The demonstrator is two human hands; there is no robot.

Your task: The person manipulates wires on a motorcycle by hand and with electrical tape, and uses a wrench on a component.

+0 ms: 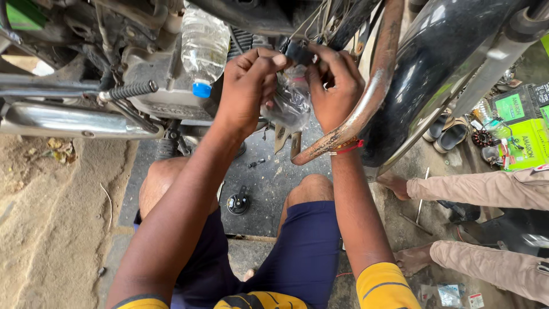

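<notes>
My left hand [247,86] and my right hand [334,86] are raised together under a motorcycle's frame. Both pinch a small black part [298,52] that sits at the top of a clear plastic bag [291,103]. The bag hangs down between my palms. A rusty curved crash bar [366,103] passes just right of my right wrist, which wears red and orange threads. The motorcycle's black front tyre [434,63] lies right of the bar.
An upside-down plastic water bottle with a blue cap [204,46] is stuck in the engine area. A chrome exhaust pipe [74,120] runs left. A black round horn [238,203] lies on the ground between my knees. Another person's legs [486,189] and green boxes [523,131] are at right.
</notes>
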